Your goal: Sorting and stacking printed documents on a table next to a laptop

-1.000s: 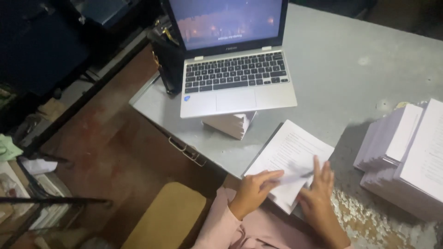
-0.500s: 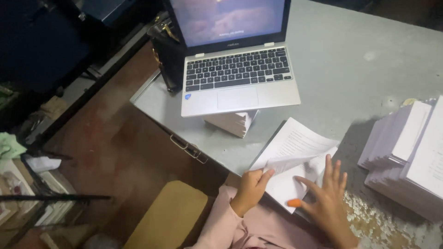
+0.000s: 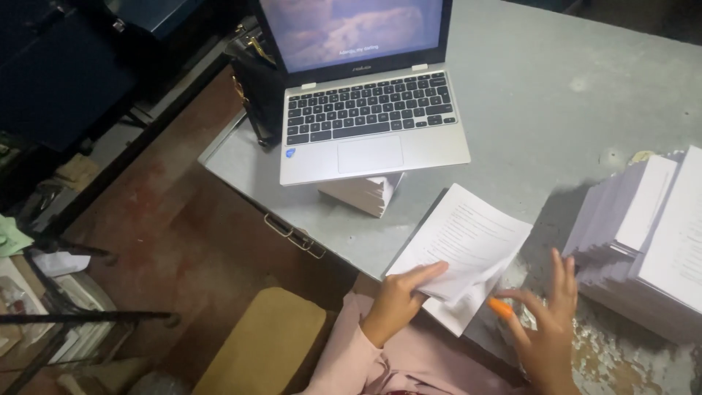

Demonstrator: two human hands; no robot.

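My left hand (image 3: pixel 401 296) pinches the near edge of a thin stack of printed white sheets (image 3: pixel 465 241) lying on the grey table (image 3: pixel 556 88), with one sheet curled up by the fingers. My right hand (image 3: pixel 545 322) hovers just right of the sheets, fingers spread, with a small orange object (image 3: pixel 500 307) at the thumb and forefinger. I cannot tell what the orange object is. Both arms wear pink sleeves (image 3: pixel 344 362).
An open silver laptop (image 3: pixel 369 124) rests tilted on a small stack of booklets (image 3: pixel 368 194) at the table's far side. Tall piles of white booklets (image 3: pixel 643 241) stand at the right. A yellow stool (image 3: pixel 259 344) sits below the table edge; dark shelving is at the left.
My left hand has lifted and curled a sheet at the near edge. My right hand slid off the sheets to the right, and the orange object now shows at its fingers.
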